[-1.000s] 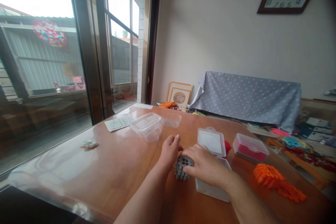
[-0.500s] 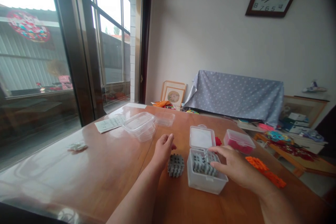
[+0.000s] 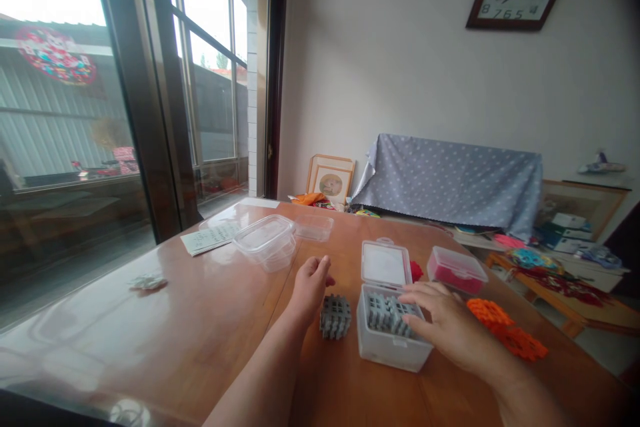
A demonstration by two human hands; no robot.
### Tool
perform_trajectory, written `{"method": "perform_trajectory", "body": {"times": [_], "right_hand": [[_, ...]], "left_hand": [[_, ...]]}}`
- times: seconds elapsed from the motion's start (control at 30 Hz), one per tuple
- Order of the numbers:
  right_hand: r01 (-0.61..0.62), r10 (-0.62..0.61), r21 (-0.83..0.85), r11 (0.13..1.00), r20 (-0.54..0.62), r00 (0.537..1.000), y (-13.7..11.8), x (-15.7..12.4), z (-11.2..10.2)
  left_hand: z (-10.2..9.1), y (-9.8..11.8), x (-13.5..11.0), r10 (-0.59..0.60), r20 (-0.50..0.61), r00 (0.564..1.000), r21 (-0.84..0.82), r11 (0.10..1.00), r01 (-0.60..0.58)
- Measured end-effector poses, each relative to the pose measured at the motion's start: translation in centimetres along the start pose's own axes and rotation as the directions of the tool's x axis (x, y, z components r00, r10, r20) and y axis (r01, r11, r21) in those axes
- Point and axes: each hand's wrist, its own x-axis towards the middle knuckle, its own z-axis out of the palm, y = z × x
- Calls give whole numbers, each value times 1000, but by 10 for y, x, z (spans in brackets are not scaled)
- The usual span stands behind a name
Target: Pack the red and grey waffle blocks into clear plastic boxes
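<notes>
My right hand [image 3: 443,317] hovers over the right side of a clear plastic box [image 3: 393,347], thumb and fingers apart. In the box stand two side-by-side stacks of grey lattice-like plastic pieces [image 3: 380,312]. The thumb tip is close to the right stack; I cannot tell whether it touches. My left hand [image 3: 311,283] is held just left of the box with its fingers curled in and the thumb on top; what it holds, if anything, is hidden. Beside its wrist, another stack of the grey pieces [image 3: 335,317] sits on the table.
The box's lid [image 3: 385,263] is flipped back. A lidded box of pink pieces [image 3: 456,270] and orange pieces [image 3: 505,327] lie to the right, with a red piece [image 3: 415,271] behind. Clear containers [image 3: 267,240], a paper sheet [image 3: 209,239] and pale pieces [image 3: 148,281] are on the left.
The grey pieces under my right hand have settled lower in the box. My right hand has drawn slightly right, off them. My left hand stays almost still.
</notes>
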Motion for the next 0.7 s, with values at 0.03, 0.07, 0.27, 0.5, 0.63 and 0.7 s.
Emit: {"method": "perform_trajectory", "body": {"times": [0.03, 0.07, 0.27, 0.5, 0.63, 0.7], "right_hand": [[2, -2, -12, 1000, 8, 1000, 0, -1, 1], [3, -3, -22, 1000, 15, 1000, 0, -1, 3], [4, 2, 71, 997, -83, 997, 5, 0, 2], [-160, 350, 562, 812, -248, 903, 36, 21, 14], [-206, 563, 742, 639, -268, 781, 58, 33, 39], [-211, 625, 782, 587, -272, 732, 66, 37, 53]], "left_hand": [[0, 0, 0, 0, 1, 1000, 0, 1000, 0], [0, 0, 0, 0, 2, 1000, 0, 1000, 0], [-2, 0, 0, -13, 3, 1000, -16, 1000, 13], [-2, 2, -1, -19, 3, 1000, 4, 1000, 19], [0, 4, -1, -21, 10, 1000, 25, 999, 20], [1, 6, -1, -13, 20, 1000, 40, 999, 12]]}}
